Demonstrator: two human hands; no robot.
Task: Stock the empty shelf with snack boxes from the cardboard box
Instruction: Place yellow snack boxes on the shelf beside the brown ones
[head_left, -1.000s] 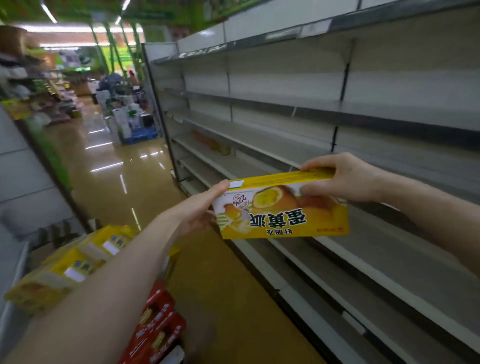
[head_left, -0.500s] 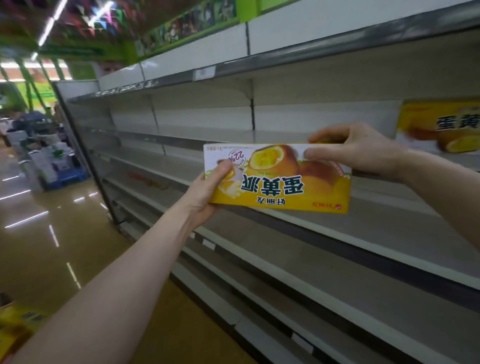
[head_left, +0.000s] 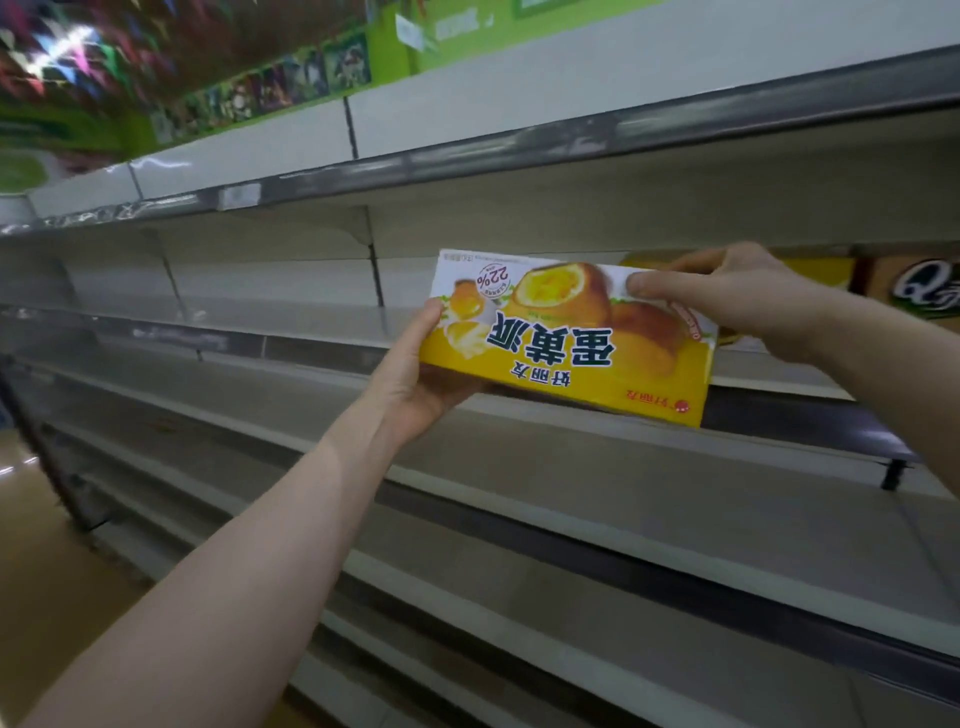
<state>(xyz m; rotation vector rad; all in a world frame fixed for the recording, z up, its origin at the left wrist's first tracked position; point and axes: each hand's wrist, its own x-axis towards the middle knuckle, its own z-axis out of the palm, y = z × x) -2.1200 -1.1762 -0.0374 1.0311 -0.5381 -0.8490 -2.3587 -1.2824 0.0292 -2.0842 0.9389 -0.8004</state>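
One head-worn wide-angle view — close to the shelving (head_left: 519, 467), facing it obliquely

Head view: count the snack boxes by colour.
Yellow: 2, the held box and the shelved box, which is partly hidden behind the right hand
Brown: 1, the brown box with a Q logo, cut off by the frame edge
Total: 3 boxes visible

snack box (head_left: 566, 338) between left hand (head_left: 415, 384) and right hand (head_left: 737, 301), before shelf (head_left: 311, 325), another box (head_left: 919, 291) right
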